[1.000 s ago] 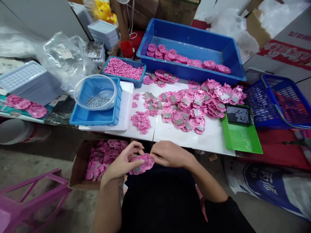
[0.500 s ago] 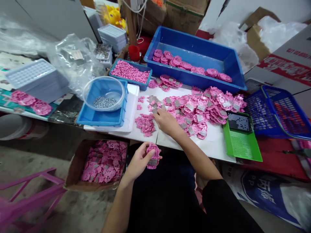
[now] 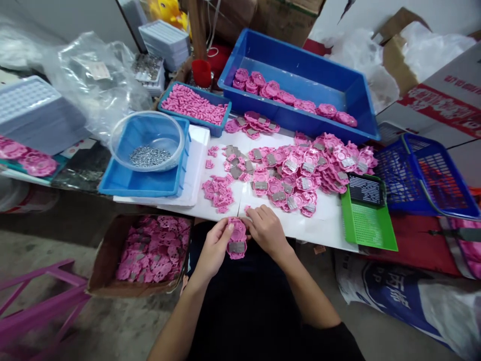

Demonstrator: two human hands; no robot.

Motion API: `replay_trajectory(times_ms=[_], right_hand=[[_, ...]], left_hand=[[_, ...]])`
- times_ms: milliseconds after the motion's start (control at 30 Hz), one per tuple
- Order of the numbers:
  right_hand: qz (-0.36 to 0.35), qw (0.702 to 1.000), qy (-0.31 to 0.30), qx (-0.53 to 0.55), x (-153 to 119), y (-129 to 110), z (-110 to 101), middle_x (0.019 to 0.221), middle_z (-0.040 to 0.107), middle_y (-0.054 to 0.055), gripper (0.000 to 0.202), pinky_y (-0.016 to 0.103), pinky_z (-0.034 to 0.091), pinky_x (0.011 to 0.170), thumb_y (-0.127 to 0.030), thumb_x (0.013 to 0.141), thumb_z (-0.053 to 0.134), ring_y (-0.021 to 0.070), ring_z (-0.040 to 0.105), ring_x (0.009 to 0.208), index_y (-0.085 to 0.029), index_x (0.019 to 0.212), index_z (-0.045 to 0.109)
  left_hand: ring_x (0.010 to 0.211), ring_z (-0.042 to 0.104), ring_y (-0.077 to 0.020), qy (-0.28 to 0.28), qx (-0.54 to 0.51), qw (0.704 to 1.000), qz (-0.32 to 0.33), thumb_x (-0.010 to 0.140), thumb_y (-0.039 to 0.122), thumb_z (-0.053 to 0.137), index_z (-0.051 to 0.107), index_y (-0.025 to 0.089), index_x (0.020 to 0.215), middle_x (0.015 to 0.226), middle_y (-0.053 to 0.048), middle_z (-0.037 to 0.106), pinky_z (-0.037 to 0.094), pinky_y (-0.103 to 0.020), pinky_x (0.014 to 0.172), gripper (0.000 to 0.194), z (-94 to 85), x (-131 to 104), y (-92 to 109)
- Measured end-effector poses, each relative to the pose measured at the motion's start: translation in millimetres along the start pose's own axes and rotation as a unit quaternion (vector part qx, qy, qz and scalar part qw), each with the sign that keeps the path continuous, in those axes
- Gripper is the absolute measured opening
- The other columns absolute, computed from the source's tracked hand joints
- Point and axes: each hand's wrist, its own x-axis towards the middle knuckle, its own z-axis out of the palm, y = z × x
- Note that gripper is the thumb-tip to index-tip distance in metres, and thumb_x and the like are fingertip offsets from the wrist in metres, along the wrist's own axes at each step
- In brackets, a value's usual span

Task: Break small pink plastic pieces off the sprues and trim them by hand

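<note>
A pink plastic casing with a grey plate [image 3: 237, 239] is gripped between the thumb and fingers of my left hand [image 3: 215, 245], just off the table's front edge. My right hand [image 3: 266, 228] is close to its right side, fingers pinched on a small pink piece [image 3: 248, 209]. Beyond my hands, many similar casings [image 3: 306, 165] are heaped on the white table [image 3: 229, 200]. A small pile of pink pieces [image 3: 218, 193] lies at the left, with grey plates and pink bits [image 3: 236, 163] behind it.
A large blue tray [image 3: 300, 120] holds a row of pink parts. Left are a blue bin [image 3: 141, 188] under a clear bowl of metal bits [image 3: 150, 156] and a tray of small pink parts [image 3: 195, 105]. A green basket [image 3: 370, 225] stands right; a carton [image 3: 101, 265] of pink parts sits lower left.
My right hand has come back from the grey plates to beside the casing, now pinching a small pink piece. My left hand still holds the casing, now less covered by the thumb.
</note>
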Motion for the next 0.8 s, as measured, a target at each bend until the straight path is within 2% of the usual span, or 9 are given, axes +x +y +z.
replay_trajectory(times_ms=[67,133,200,267,367,533,700,800], right_hand=[[-0.005,0.998,0.019,0.067,-5,7,0,0.086,0.067,0.009,0.02,0.037,0.048,0.074,-0.024,0.101,0.055,0.0224,0.056,0.081,-0.014,0.117,0.063],[-0.029,0.994,0.027,0.099,-4,18,-4,0.102,0.07,0.014,0.028,0.041,0.053,0.084,-0.014,0.099,0.053,0.0249,0.059,0.095,-0.013,0.125,0.063],[-0.07,0.993,0.003,0.098,2,29,-10,0.124,0.069,0.017,0.037,0.048,0.052,0.096,-0.005,0.094,0.051,0.0287,0.058,0.114,-0.014,0.127,0.064],[-0.119,0.988,-0.043,0.093,9,36,-16,0.133,0.067,0.015,0.041,0.051,0.049,0.103,-0.001,0.091,0.051,0.0302,0.055,0.125,-0.016,0.127,0.065],[-0.147,0.982,-0.079,0.084,16,41,-21,0.118,0.072,0.014,0.035,0.05,0.05,0.101,-0.005,0.093,0.052,0.0288,0.058,0.119,-0.016,0.123,0.067],[-0.099,0.99,-0.06,0.083,9,38,-16,0.103,0.069,0.013,0.023,0.047,0.053,0.094,-0.013,0.099,0.052,0.028,0.056,0.11,-0.017,0.112,0.07],[-0.05,0.987,-0.006,0.154,-2,33,-5,0.109,0.07,0.013,0.026,0.048,0.053,0.094,-0.01,0.097,0.051,0.0273,0.058,0.112,-0.019,0.111,0.072],[-0.018,0.975,0.065,0.214,-9,22,-2,0.105,0.072,0.011,0.022,0.047,0.055,0.092,-0.013,0.097,0.057,0.0255,0.063,0.106,-0.021,0.112,0.071]], left_hand=[[0.097,0.074,-0.0244,-0.006,-0.004,1.0,-0.02,0.09,0.052,0.07,0.068,0.016,0.116,0.114,-0.011,0.076,0.06,-0.034,0.085,0.044,-1.5,-4,1],[0.096,0.076,-0.0264,-0.01,-0.022,0.999,-0.046,0.091,0.053,0.07,0.067,0.016,0.119,0.114,-0.012,0.077,0.061,-0.036,0.083,0.046,-2.5,-9,2],[0.097,0.077,-0.0281,-0.001,-0.044,0.997,-0.059,0.09,0.053,0.07,0.064,0.016,0.122,0.115,-0.014,0.076,0.062,-0.039,0.084,0.049,-2.1,-13,3],[0.1,0.077,-0.0298,0.018,-0.066,0.996,-0.057,0.089,0.052,0.072,0.062,0.016,0.124,0.117,-0.015,0.076,0.063,-0.042,0.086,0.052,0.4,-15,3],[0.104,0.076,-0.0317,0.041,-0.095,0.994,-0.044,0.087,0.05,0.075,0.061,0.016,0.126,0.121,-0.017,0.075,0.062,-0.046,0.089,0.054,6.6,-15,4],[0.111,0.074,-0.0328,0.062,-0.105,0.992,-0.015,0.089,0.05,0.073,0.061,0.016,0.129,0.124,-0.018,0.074,0.061,-0.048,0.094,0.054,12.9,-14,5],[0.114,0.073,-0.0324,0.062,-0.099,0.993,-0.008,0.09,0.051,0.071,0.065,0.017,0.126,0.123,-0.017,0.075,0.058,-0.051,0.099,0.05,11.3,-15,4],[0.116,0.072,-0.0315,0.068,-0.098,0.993,-0.005,0.089,0.049,0.072,0.067,0.016,0.124,0.124,-0.016,0.074,0.057,-0.049,0.101,0.048,14.0,-15,3]])
